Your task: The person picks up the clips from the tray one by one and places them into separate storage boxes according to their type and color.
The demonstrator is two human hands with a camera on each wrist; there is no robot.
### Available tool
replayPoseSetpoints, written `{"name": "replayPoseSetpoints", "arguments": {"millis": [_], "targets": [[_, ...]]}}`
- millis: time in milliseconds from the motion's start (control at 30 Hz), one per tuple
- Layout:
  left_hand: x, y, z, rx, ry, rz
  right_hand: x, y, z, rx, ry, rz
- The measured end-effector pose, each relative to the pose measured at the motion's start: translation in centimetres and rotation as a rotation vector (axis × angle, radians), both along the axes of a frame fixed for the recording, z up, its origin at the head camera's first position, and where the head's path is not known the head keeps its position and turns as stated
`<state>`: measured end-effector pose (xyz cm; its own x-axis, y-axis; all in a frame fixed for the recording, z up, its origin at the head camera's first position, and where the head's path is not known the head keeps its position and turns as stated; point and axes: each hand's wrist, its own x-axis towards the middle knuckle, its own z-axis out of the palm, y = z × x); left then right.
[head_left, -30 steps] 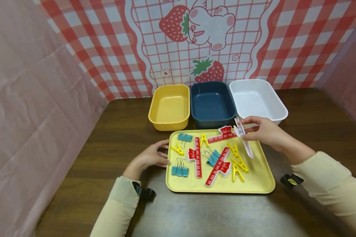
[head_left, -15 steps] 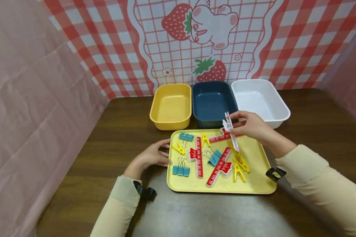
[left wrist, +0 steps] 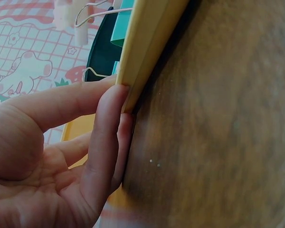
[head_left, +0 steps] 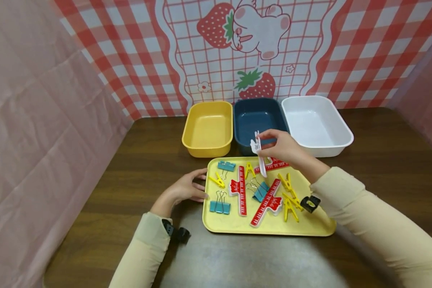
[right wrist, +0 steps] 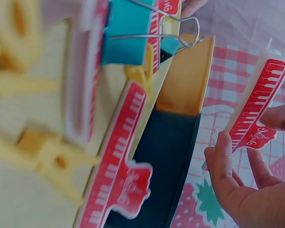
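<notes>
In the head view my left hand (head_left: 188, 187) touches the left rim of the yellow tray (head_left: 309, 231). Its fingertips meet the tray's outer side in the left wrist view. My right hand (head_left: 281, 145) pinches a page clip (head_left: 260, 155) above the back of the tray, in front of the navy bin. The right wrist view shows this clip's (right wrist: 259, 102) red face with a piano-key pattern. More red clips (head_left: 242, 191) lie on the tray, among teal binder clips (head_left: 220, 207) and yellow clothespins (head_left: 291, 209).
Behind the tray stand a yellow bin (head_left: 207, 152), a navy bin (head_left: 261, 120) and a white bin (head_left: 317, 124), side by side. A checked cloth (head_left: 129, 48) hangs behind them. A pink cloth (head_left: 50, 120) hangs at the left.
My right hand has moved left with the page clip, from in front of the white bin to in front of the navy bin. The left hand has stayed at the tray's rim.
</notes>
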<state>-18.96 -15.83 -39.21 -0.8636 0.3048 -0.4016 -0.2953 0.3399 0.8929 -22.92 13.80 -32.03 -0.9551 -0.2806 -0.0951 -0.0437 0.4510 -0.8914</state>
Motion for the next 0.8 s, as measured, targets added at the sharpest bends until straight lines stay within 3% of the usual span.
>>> {"name": "replayPoseSetpoints", "arguments": {"millis": [200,400,800], "targets": [[0.1,0.0,0.1,0.016,-0.002,-0.002,-1.2,-2.5,0.1,0.018,0.018,-0.017],[0.0,-0.1,0.0,0.019,0.0,0.004,-2.2,-5.1,0.0,-0.07,-0.047,-0.045],[-0.2,-0.2,-0.3,0.04,-0.002,0.006,-3.8,-8.9,-0.4,-0.174,-0.05,-0.106]]}}
